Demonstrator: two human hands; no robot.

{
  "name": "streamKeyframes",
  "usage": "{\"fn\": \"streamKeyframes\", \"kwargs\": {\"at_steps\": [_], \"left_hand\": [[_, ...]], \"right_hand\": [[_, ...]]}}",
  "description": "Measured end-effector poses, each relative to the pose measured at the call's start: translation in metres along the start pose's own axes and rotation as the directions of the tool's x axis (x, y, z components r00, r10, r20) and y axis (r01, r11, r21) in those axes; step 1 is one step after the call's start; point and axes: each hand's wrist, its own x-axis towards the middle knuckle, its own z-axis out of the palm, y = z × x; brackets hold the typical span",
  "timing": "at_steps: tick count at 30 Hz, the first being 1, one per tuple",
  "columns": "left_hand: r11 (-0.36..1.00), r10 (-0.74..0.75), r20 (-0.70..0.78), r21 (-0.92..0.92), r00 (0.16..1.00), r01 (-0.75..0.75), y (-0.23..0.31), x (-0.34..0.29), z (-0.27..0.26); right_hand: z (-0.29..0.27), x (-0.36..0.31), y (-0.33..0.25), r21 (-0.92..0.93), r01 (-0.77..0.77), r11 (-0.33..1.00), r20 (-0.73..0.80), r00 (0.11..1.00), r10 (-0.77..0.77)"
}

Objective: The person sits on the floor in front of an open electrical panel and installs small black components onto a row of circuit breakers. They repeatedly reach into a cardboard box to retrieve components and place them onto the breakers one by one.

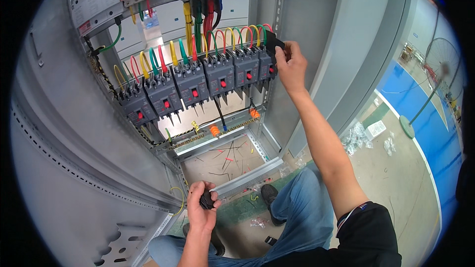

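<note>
A tall grey metal cabinet stands open before me. Across it runs a row of dark grey breakers, with yellow, green and red wires arching over their tops. My right hand and left hand are well apart. The right pinches a flat black piece at the row's right end; I can't tell whether it touches the breaker there. Low down, my left curls around small black parts.
</note>
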Motion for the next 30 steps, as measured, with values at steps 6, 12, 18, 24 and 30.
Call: {"fn": "streamKeyframes", "kwargs": {"at_steps": [6, 12, 18, 24, 30], "left_hand": [[1.0, -0.012, 0.013, 0.018, 1.0, 0.012, -0.003, 0.002, 0.004], [1.0, 0.003, 0.031, -0.006, 1.0, -0.003, -0.001, -0.003, 0.004], [1.0, -0.005, 0.006, -0.017, 1.0, 0.005, 0.004, -0.01, 0.001], [1.0, -0.017, 0.026, -0.002, 1.0, 0.017, -0.004, -0.004, 0.005], [1.0, -0.005, 0.036, -0.028, 0.999, 0.006, 0.003, -0.004, 0.004]], "right_hand": [[0.021, 0.015, 0.001, -0.137, 0.119, 0.983, 0.014, 0.993, -0.118], [-0.002, 0.029, -0.021, -0.068, 0.084, 0.994, -0.071, 0.994, -0.089], [0.008, 0.058, -0.024, 0.182, 0.356, 0.917, -0.349, 0.895, -0.278], [0.072, 0.066, 0.023, -0.344, 0.29, 0.893, -0.129, 0.928, -0.351], [-0.018, -0.034, -0.053, 0.057, 0.139, 0.989, 0.172, 0.974, -0.147]]}}
